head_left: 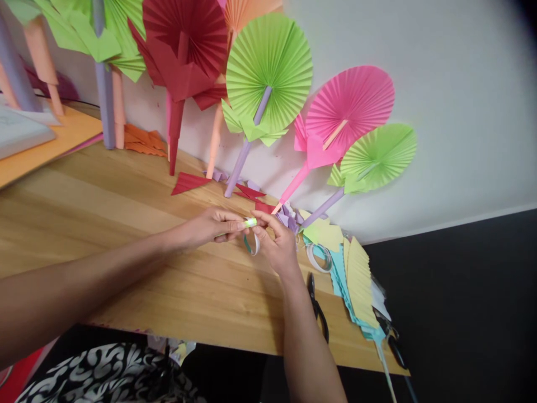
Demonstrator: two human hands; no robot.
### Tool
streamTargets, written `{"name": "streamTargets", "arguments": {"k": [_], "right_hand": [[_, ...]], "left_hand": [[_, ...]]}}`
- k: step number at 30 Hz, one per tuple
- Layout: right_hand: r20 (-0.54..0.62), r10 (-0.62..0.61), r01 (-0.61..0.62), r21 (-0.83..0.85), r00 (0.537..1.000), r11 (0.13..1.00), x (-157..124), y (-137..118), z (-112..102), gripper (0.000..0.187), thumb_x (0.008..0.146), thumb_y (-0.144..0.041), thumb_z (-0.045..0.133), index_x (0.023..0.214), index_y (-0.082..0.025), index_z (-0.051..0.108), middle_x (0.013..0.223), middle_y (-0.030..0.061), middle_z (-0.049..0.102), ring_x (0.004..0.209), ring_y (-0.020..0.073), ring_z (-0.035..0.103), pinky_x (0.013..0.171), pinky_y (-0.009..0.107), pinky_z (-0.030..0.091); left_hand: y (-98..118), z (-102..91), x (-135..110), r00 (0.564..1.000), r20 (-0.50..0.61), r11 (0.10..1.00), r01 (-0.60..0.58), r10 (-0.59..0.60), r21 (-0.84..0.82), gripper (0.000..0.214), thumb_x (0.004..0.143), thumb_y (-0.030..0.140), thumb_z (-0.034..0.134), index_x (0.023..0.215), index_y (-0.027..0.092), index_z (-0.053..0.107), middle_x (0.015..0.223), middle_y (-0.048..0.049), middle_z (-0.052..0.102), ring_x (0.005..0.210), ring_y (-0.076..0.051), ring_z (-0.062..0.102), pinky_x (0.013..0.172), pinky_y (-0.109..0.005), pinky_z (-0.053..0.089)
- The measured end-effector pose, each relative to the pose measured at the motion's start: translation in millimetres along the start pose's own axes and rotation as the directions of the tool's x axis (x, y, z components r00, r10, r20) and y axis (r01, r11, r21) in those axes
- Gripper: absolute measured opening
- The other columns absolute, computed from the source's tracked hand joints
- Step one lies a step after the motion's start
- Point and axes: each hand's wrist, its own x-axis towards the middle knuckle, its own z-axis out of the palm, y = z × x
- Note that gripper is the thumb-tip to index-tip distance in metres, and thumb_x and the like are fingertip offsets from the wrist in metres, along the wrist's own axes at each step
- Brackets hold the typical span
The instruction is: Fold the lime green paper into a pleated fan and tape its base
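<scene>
My left hand (223, 226) pinches a small rolled piece of yellow-green paper (250, 222) with a pale band round it, just above the table. My right hand (275, 242) is closed at the other side of this piece, its forefinger and thumb close to its end. A narrow roll of tape (257, 246), white with a teal inner side, hangs at the right thumb and seems held by that hand. The fingers partly cover the roll's upper edge, and whether a strip of tape runs to the paper cannot be made out.
Pleated paper fans lean on the wall, among them a green fan (269, 67), a pink fan (350, 109) and a red fan (184, 45). Black scissors (318, 307), another tape roll (319, 258) and pleated yellow paper (359, 282) lie right on the wooden table (126, 268).
</scene>
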Motion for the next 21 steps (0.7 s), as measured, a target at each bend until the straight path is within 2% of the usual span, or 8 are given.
{"name": "streamTargets", "arguments": {"k": [5,11,16,21], "right_hand": [[-0.027,-0.073,0.072,-0.039,0.997,0.997,0.6,-0.5,1.2,0.027,0.088,-0.024,0.063,0.113,-0.028,0.073,0.084,-0.0014,0.068,0.079,0.0148,0.062,0.078,0.029,0.049],[0.001,-0.074,0.074,-0.069,0.997,0.995,0.2,-0.6,-0.2,0.026,0.089,-0.027,0.062,0.112,-0.03,0.073,0.087,-0.0002,0.07,0.084,0.0173,0.062,0.081,0.032,0.049],[0.046,-0.099,0.102,-0.076,0.994,0.992,0.4,-0.6,-2.0,0.023,0.091,-0.027,0.061,0.109,-0.032,0.075,0.088,0.0007,0.072,0.086,0.0196,0.063,0.082,0.035,0.048],[0.045,-0.125,0.128,-0.072,0.991,0.989,0.0,-0.1,-2.1,0.027,0.091,-0.026,0.061,0.113,-0.033,0.073,0.089,0.0,0.071,0.087,0.0194,0.062,0.082,0.035,0.047]], "left_hand": [[-1.1,2.4,-1.5,1.0,-0.001,0.995,0.025,-0.025,-0.092,0.036,0.089,0.047,0.06,0.091,0.013,0.071,0.063,0.0025,0.049,0.055,-0.008,0.038,0.05,-0.021,0.024],[-4.4,1.3,-2.1,0.995,0.064,0.985,0.081,-0.072,-0.152,0.035,0.09,0.048,0.061,0.087,0.014,0.068,0.059,0.0036,0.049,0.048,-0.006,0.034,0.048,-0.021,0.023],[-11.5,2.4,-0.5,0.963,0.177,0.896,0.254,-0.201,-0.363,0.033,0.086,0.047,0.066,0.089,0.014,0.064,0.059,0.0048,0.046,0.044,-0.005,0.032,0.045,-0.021,0.024],[-11.1,4.3,-2.7,0.938,0.253,0.817,0.334,-0.237,-0.471,0.027,0.089,0.041,0.065,0.087,0.014,0.061,0.06,0.0049,0.044,0.044,-0.004,0.033,0.042,-0.018,0.025]]}}
